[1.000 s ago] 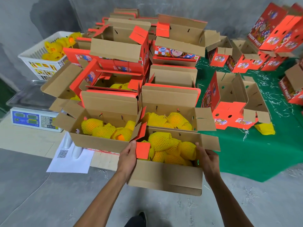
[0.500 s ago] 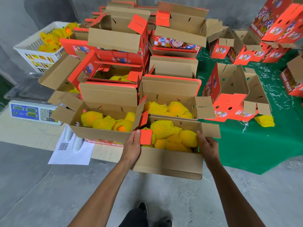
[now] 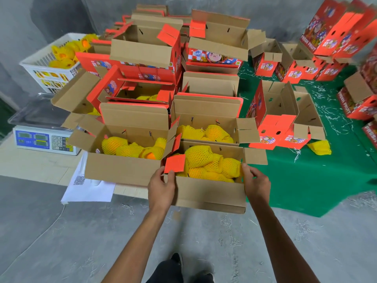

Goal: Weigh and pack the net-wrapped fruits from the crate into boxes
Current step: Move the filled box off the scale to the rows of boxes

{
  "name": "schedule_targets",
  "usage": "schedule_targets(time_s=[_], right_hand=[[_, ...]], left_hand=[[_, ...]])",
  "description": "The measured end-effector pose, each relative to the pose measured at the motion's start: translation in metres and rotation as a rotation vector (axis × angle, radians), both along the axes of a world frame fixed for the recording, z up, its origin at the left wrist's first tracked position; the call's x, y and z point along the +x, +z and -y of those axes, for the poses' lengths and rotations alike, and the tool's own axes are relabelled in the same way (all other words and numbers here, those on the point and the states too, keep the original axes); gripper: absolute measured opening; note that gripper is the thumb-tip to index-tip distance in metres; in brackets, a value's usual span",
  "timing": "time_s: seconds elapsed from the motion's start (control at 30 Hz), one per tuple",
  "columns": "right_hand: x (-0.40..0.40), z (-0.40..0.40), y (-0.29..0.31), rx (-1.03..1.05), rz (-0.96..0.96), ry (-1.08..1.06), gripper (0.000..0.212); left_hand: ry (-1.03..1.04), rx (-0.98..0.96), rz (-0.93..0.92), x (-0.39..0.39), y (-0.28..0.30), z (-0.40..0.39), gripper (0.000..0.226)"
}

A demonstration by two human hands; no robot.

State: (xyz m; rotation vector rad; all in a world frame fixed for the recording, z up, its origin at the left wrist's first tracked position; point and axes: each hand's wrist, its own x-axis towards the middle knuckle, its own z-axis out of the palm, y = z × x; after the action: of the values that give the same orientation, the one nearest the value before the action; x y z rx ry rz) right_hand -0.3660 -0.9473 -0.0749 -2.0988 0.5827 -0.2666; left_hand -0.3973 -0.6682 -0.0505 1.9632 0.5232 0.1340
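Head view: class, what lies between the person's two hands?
The open box of net-wrapped fruits, gripped at its ends by left hand and right hand.

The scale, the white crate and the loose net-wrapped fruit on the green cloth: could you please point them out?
scale (image 3: 33,139), head view, on its blue display panel.
white crate (image 3: 40,70), head view, on its front wall.
loose net-wrapped fruit (image 3: 320,147), head view, on its yellow net.

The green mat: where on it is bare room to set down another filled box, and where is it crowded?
Bare green mat lies right of the held box, in front of the loose netted fruit. Its back and right edges are crowded with red empty boxes.
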Motion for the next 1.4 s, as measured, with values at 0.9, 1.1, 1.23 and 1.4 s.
schedule_targets(time_s=[0.9, 1.1, 1.23, 1.4], right_hand=[[0.213, -0.054, 0.107, -0.393, 0.340, 0.408, 0.024], [0.279, -0.059, 0.111, -0.512, 0.217, 0.510, 0.031], [0.302, -0.054, 0.107, -0.502, 0.135, 0.648, 0.043], [0.333, -0.044, 0.116, -0.552, 0.010, 0.780, 0.050]], left_hand=[[-0.365, 0.194, 0.433, 0.222, 0.092, 0.029, 0.028], [-0.548, 0.483, 0.349, 0.287, 0.094, 0.034, 0.023], [-0.602, 0.631, 0.396, 0.298, 0.084, 0.038, 0.027], [-0.606, 0.502, 0.410, 0.322, 0.081, 0.035, 0.018]])
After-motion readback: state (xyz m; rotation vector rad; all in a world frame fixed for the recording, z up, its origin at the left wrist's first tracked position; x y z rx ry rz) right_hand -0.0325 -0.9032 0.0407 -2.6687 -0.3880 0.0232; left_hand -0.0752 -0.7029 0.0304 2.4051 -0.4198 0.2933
